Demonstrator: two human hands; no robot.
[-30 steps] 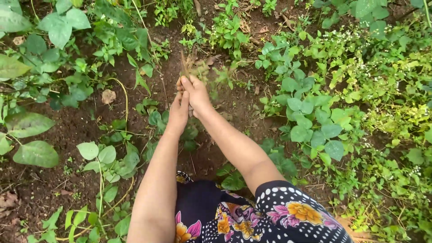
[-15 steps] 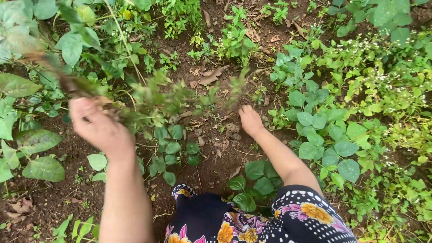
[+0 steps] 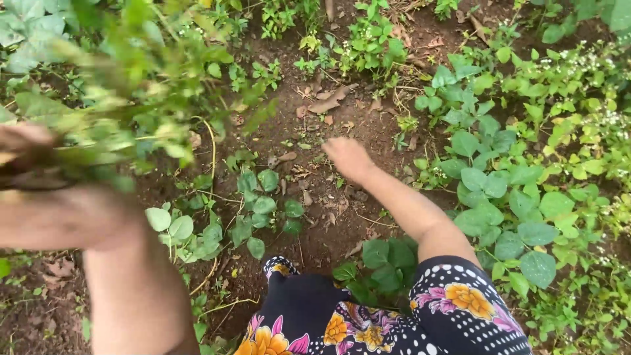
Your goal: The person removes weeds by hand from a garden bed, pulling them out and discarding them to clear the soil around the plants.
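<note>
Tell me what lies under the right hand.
Bare brown soil with dry leaf scraps lies beneath the right hand; whatever its fingers touch is hidden by the hand itself.

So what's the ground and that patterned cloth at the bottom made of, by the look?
Ground: loose, damp-looking dark brown soil, matte and crumbly, strewn with dry leaves. Cloth: apparently thin woven fabric, matte, dark with printed dots and flowers; it drapes softly.

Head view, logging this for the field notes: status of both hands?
Left hand shut on pulled weed bunch, raised, blurred. Right hand down on bare soil, grip unclear. Bean plants crowd its right side.
</note>
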